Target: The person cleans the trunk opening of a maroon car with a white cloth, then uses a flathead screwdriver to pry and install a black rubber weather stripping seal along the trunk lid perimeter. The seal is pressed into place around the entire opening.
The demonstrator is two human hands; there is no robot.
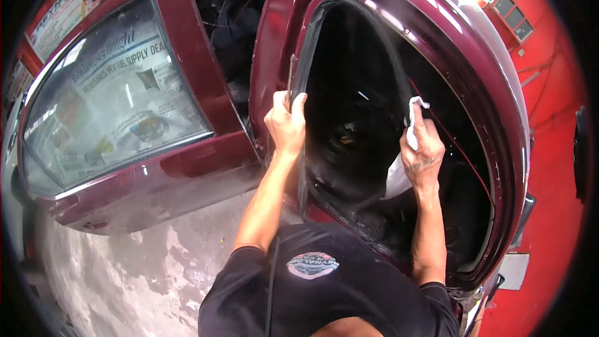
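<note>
My left hand (pixel 287 123) is closed, thumb up, around a thin dark strip (pixel 292 72) that sticks up above the fist. Right beside it, a long black rubber weatherstrip (pixel 382 25) hangs in a loop across the car's door opening. On the other side of the loop, my right hand (pixel 424 150) is closed on a white cloth (pixel 399 178). One end of the cloth pokes out above the fingers and the rest droops below. The weatherstrip runs up to the cloth; whether it passes through the grip is hidden.
The maroon car body frame (pixel 499 81) surrounds the dark interior ahead. An open maroon door (pixel 175 178), its window covered with newspaper (pixel 118 100), stands at the left above a stained concrete floor (pixel 150 268). A red wall (pixel 555 224) rises at the right.
</note>
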